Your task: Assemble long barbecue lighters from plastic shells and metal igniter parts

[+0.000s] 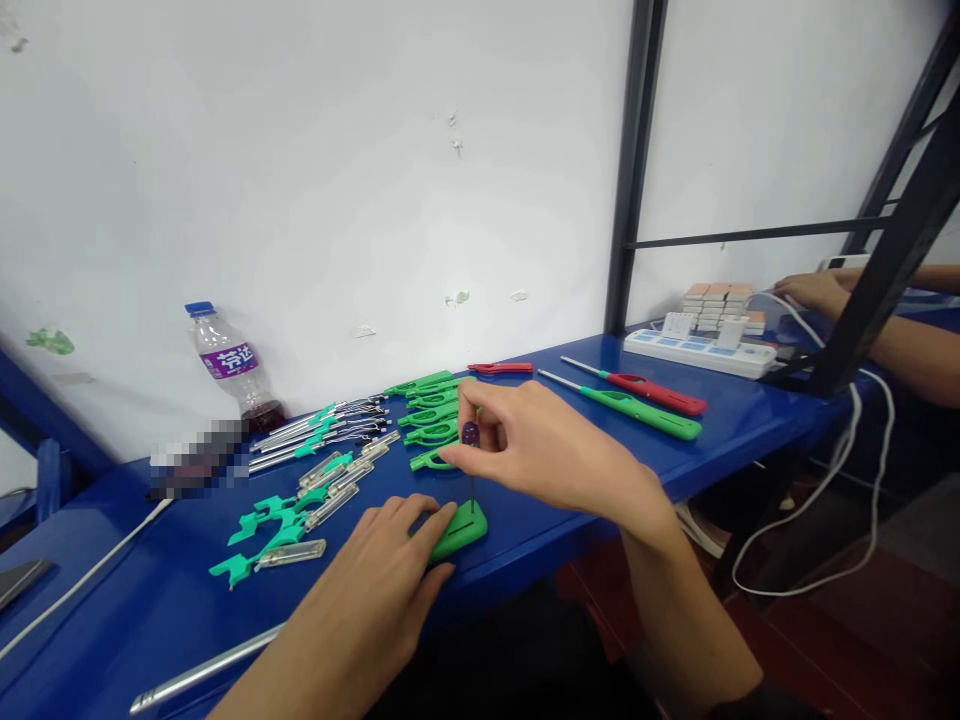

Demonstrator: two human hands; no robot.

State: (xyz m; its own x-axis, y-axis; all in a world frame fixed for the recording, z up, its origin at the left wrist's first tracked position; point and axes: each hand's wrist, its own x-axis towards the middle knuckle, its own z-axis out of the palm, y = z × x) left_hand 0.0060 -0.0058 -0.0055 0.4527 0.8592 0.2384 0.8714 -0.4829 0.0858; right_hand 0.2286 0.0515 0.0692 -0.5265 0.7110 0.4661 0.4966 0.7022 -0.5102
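My left hand [379,575] lies on the blue table [150,600], its fingers pressing a green plastic lighter shell [463,528] near the front edge. Above it, my right hand [536,445] pinches a small purple-headed tool [470,434] between thumb and forefinger; a thin shaft runs down from it into the shell. Behind the hands lie a row of green handle halves [431,410], several metal tube assemblies [322,430] and teal trigger pieces [262,520].
A drink bottle [229,365] stands by the white wall. Two finished long lighters, red [652,390] and green [637,408], lie at the right, near a white power strip [701,352] and stacked small boxes [716,300]. Another person's arm [885,330] works at the far right. A metal rod [202,670] lies in front.
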